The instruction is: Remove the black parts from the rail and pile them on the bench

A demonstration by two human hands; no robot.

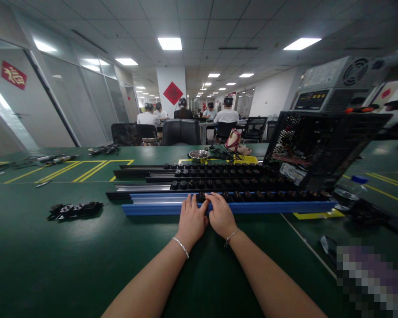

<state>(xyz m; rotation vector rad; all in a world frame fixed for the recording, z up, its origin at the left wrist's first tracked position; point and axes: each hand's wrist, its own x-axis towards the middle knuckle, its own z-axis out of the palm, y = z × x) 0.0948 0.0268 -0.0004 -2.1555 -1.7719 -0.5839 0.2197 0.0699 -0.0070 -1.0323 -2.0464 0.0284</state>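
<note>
Both my hands rest at the near blue rail [159,210], a long channel with a bare metallic left part and a row of black socket-like pieces [248,196] along its right part. My left hand [193,219] lies over the rail's front edge, fingers stretched forward and apart. Close beside it, my right hand [222,216] reaches over the same edge, its fingers extended toward the left one. Their tips meet around one small black piece [201,196] in the channel; the exact contact is partly hidden by the fingers. Neither hand visibly encloses anything.
Behind lie several black rails [142,188] with similar pieces. A metal bowl [199,154] stands beyond them. An open computer case [321,145] rises at right, near a blue-capped bottle [351,192]. Loose black parts [74,210] lie at left. Several people sit in the background.
</note>
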